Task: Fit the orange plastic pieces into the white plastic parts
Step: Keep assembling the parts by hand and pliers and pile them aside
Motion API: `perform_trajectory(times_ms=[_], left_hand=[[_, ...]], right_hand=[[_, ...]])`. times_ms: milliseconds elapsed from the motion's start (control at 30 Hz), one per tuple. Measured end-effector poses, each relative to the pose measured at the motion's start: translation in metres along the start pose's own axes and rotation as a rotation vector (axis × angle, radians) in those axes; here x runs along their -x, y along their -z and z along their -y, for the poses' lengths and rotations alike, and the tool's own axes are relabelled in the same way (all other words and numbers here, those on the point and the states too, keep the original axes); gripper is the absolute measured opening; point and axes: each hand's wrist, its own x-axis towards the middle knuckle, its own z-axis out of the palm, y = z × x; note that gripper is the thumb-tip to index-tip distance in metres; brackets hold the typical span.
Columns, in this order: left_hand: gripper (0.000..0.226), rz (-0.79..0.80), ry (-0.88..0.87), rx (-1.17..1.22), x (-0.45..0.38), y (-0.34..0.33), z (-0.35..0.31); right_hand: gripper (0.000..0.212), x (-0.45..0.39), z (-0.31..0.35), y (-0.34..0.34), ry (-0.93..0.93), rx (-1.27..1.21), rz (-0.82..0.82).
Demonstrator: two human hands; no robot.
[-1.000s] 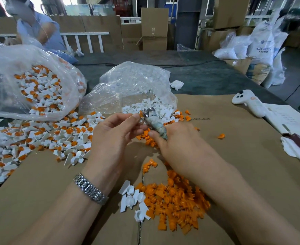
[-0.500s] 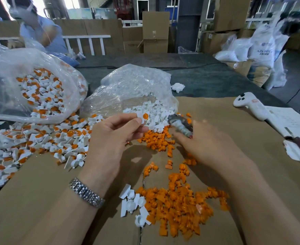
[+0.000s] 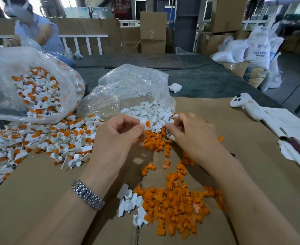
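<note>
I see the brown cardboard sheet (image 3: pixel 39 191) covering most of the table, and at 10 o'clock the big clear bag (image 3: pixel 22 82) of finished parts spills a wide heap of assembled pieces (image 3: pixel 45 137) toward my left. At 12 o'clock a second bag (image 3: pixel 131 89) pours loose white parts (image 3: pixel 151 112) just beyond my fingers, and at 6 o'clock lies the pile of orange pieces (image 3: pixel 174 209), with a few white parts touching its 9 o'clock edge. The change: half a second ago my right hand (image 3: pixel 193 137) held the mottled hand tool; now I cannot see it, and the hand is blurred among the orange pieces near the white pile, so I cannot tell whether its fingers are together or apart. My left hand (image 3: pixel 117 137) pinches a white part with an orange piece seated in it (image 3: pixel 146 123) between thumb and forefinger, as before. I judge that 1 fit is done and the right hand is after fresh stock. Open room lies at 3 o'clock, bare cardboard up to the white controller (image 3: pixel 246 106) and papers (image 3: pixel 287 122); the sheet's far edge sits at 1 o'clock.
</note>
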Motion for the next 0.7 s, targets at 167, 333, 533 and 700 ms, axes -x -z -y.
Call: perform_trajectory(times_ms=[167,333,533,700], left_hand=[[0.006,0.02,-0.118,-0.26,0.004,-0.004,0.0],[0.012,-0.003,-0.215,-0.395,0.01,-0.011,0.001],[0.012,-0.035,-0.335,-0.407,0.013,-0.013,0.001],[0.012,-0.019,-0.306,-0.406,0.01,-0.011,0.002]], right_hand=[[0.036,0.009,0.019,-0.001,0.267,-0.226,0.077],[0.036,0.01,0.021,-0.005,0.263,-0.167,0.032],[0.034,0.01,0.021,-0.004,0.196,-0.444,0.035],[0.036,0.006,0.02,-0.004,0.159,-0.479,0.113]])
